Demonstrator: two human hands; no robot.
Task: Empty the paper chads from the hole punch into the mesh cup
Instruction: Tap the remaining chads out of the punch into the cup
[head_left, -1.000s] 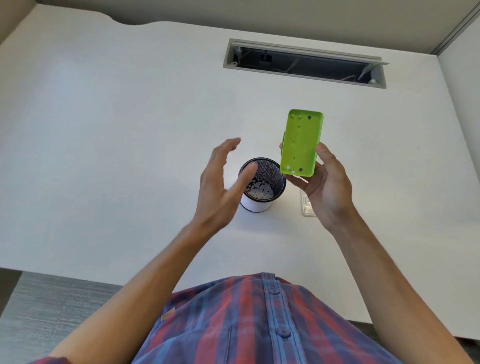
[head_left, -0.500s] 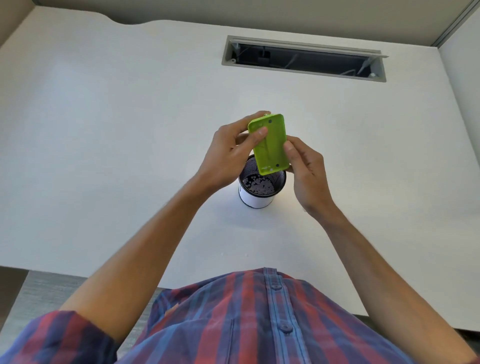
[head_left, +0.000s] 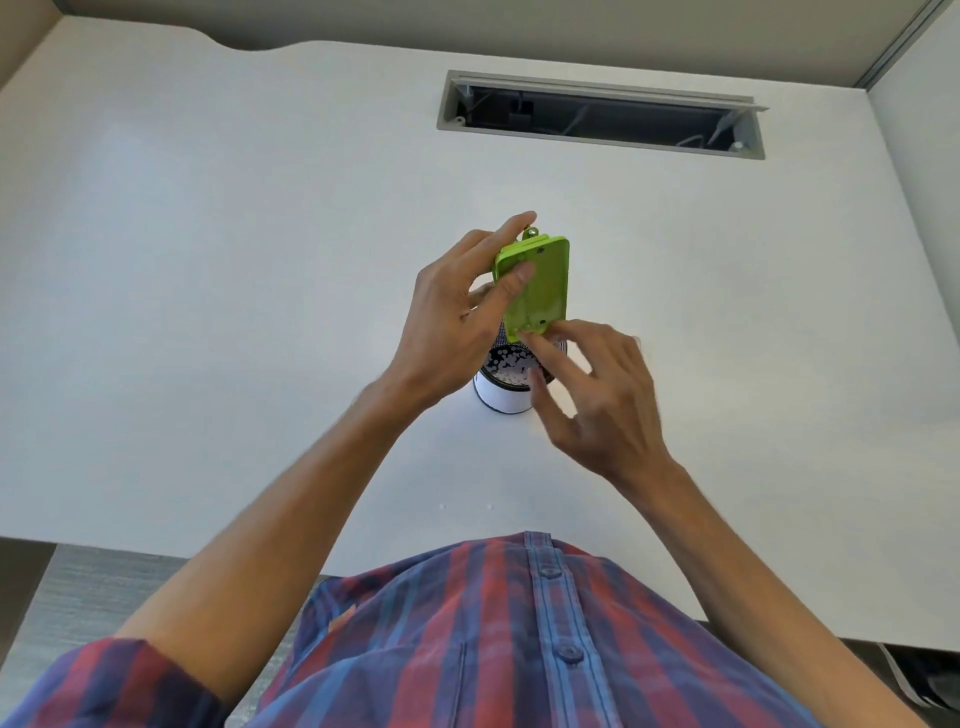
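Observation:
A lime-green hole punch (head_left: 540, 283) is held upright over the mesh cup (head_left: 506, 392), its flat underside facing me. My left hand (head_left: 457, 317) grips its upper left edge, thumb on the face and fingers behind. My right hand (head_left: 597, 395) has its fingertips at the punch's lower edge, just above the cup's rim; the other fingers are spread. The cup is black mesh with a white lower band and has white paper chads (head_left: 506, 361) in its bottom. My hands hide part of the cup's rim.
The white desk (head_left: 208, 260) carries the cup near its middle. A grey cable slot (head_left: 602, 117) lies open at the back. The desk's front edge runs just past my plaid shirt (head_left: 493, 639). A white partition stands at the right.
My left hand came in from open air and took hold of the punch's top. The punch moved left and lower, over the cup. My right hand slid from its side to its bottom edge.

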